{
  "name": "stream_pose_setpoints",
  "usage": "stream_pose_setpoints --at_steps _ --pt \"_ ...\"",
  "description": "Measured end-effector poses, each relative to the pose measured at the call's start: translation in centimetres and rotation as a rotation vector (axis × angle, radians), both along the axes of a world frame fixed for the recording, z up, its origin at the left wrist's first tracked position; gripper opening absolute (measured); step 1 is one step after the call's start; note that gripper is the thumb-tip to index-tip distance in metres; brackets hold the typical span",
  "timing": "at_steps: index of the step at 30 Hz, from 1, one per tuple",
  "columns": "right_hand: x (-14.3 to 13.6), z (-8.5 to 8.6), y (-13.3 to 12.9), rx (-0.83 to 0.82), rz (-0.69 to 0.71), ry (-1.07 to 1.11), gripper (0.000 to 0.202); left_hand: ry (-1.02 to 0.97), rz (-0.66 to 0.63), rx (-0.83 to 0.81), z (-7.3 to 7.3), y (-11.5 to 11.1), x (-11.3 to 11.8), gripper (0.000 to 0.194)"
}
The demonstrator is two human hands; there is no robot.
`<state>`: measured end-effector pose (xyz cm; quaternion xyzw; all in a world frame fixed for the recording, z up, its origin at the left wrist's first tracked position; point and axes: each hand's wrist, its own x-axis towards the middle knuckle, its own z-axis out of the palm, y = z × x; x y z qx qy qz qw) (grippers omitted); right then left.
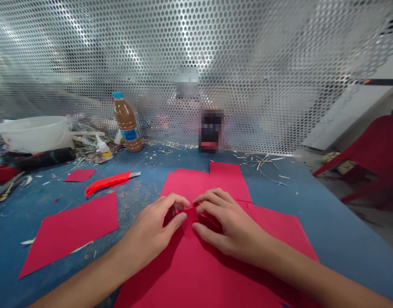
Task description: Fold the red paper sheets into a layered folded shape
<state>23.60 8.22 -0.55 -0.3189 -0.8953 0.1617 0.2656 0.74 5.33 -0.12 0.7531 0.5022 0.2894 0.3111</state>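
Note:
Several red sheets (196, 273) lie overlapping on the blue table in front of me. Over their middle, a small red piece (190, 216) is raised between my two hands. My left hand (162, 218) has its thumb and curled fingers closed on the left side of this piece. From the right, my right hand (220, 216) holds the piece's other side, thumb below and fingers bent above. Its underside is hidden. Another red rectangle (230, 179) lies behind my right hand, and one more red sheet (279, 226) extends to the right.
An orange cutter (109, 183) lies at the left, between a small red scrap (80, 175) and a large red sheet (77, 231). Behind stand a brown bottle (127, 122), a glue bottle (104, 149) and a white basin (37, 134). A perforated metal panel (247, 55) rises behind the table.

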Motion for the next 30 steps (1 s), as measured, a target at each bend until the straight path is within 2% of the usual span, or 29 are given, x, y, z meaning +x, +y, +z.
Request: stream_pose_setpoints --at_steps 5,9,11,14,17,20,23,26,28,30 --pt "0.2 0.0 0.2 -0.040 0.076 0.005 0.012 0.034 -0.013 0.051 0.2 0.4 -0.6 0.012" --pt "0.2 0.1 0.3 -0.064 0.086 0.041 0.013 0.119 0.052 0.194 1.2 1.1 -2.1 0.017" --pt "0.2 0.0 0.3 -0.066 0.080 0.071 0.011 0.145 0.070 0.180 1.5 1.0 -2.4 0.020" --pt "0.3 -0.1 0.4 -0.058 0.088 0.104 0.009 0.144 -0.009 0.095 1.2 0.4 -1.8 0.024" --pt "0.4 -0.2 0.5 -0.031 0.120 0.115 0.010 0.137 -0.089 0.087 0.7 0.0 -0.7 0.006" --pt "0.5 -0.1 0.4 -0.062 0.110 0.091 0.006 0.169 -0.109 0.147 1.5 0.6 -1.3 0.012" --pt "0.4 0.4 0.1 -0.116 0.057 0.060 0.020 0.261 -0.029 0.214 3.4 2.2 -4.9 0.020" --pt "0.2 0.9 -0.2 -0.107 0.064 0.028 0.013 0.319 0.103 0.195 4.9 4.2 -10.7 0.030" --pt "0.1 1.1 -0.3 -0.087 0.074 0.007 0.014 0.371 0.199 0.169 5.2 5.2 -14.3 0.026" --pt "0.1 1.1 -0.3 -0.063 0.071 0.000 0.016 0.391 0.283 0.147 5.1 5.7 -16.6 0.021"
